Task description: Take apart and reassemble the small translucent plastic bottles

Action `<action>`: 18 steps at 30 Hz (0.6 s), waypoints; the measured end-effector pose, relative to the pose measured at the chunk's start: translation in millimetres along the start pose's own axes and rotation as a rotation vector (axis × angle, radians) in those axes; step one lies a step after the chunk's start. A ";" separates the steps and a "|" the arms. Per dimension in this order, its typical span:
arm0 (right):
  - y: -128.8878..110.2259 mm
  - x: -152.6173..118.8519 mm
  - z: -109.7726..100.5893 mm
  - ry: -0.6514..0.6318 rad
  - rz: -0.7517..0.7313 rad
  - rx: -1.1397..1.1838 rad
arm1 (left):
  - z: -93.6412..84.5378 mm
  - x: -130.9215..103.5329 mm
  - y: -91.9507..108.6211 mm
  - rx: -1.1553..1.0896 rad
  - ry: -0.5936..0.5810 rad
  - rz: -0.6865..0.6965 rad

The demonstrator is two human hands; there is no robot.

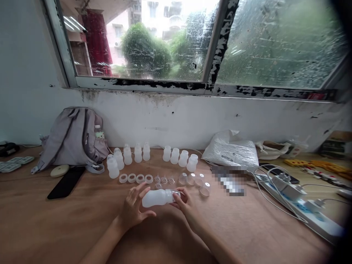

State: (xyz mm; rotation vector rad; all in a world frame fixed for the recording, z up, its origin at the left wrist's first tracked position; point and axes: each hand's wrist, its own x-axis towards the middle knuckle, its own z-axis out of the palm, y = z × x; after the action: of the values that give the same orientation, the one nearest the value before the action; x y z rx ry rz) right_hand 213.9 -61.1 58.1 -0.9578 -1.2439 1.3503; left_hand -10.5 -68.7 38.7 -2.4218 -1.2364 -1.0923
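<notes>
A frosted white baby bottle (155, 198) lies sideways above the table, its clear cap pointing right. My right hand (183, 200) is closed on the capped end, thumb in front. My left hand (135, 205) is open around the bottle's base, fingers above and thumb below, spread apart; whether it touches the bottle is unclear. Behind my hands lie several white collar rings (132, 178), several small clear teats (164, 180) and clear dome caps (204, 190). Farther back stand frosted bottles with clear caps (128, 156) at left and several uncapped bottles (174, 156) at right.
At left are a grey backpack (74, 139), a black phone (66, 182) and a round cream object (59, 171). A silvery plastic package (232, 150) rests against the wall at right. A power strip (305, 211) with chargers and loose cables lies along the right side.
</notes>
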 end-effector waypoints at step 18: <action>4.5 8.0 -12.9 -0.149 0.009 -0.102 | -6.8 14.2 31.4 -0.257 -0.257 -0.389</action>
State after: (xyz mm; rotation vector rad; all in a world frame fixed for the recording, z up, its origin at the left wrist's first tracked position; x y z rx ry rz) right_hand 224.4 -50.7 52.4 -0.9482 -1.4341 1.3965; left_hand 15.3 -83.0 57.7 -2.6459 -1.8125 -1.1189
